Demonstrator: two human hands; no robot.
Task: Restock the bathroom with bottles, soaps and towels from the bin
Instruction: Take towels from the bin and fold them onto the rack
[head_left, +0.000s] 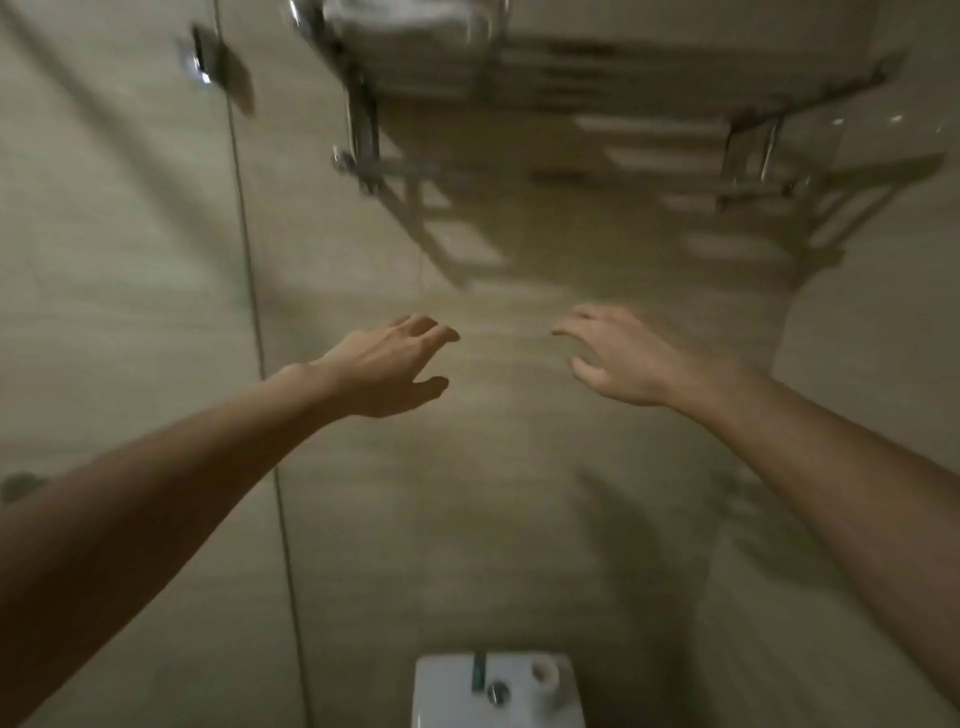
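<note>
Holding our left hand (387, 358) and right hand (628, 358) up beneath the wall rack (649, 67), we are carrying nothing, fingers loosely spread (nothing pinched), likely to square the towel (395, 21) above.

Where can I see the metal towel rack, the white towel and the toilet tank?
metal towel rack (363, 145): head view, top, on its left wall bracket.
white towel (405, 21): head view, top edge, on its visible front.
toilet tank (447, 699): head view, bottom centre, on the bare left part of its lid.
</note>
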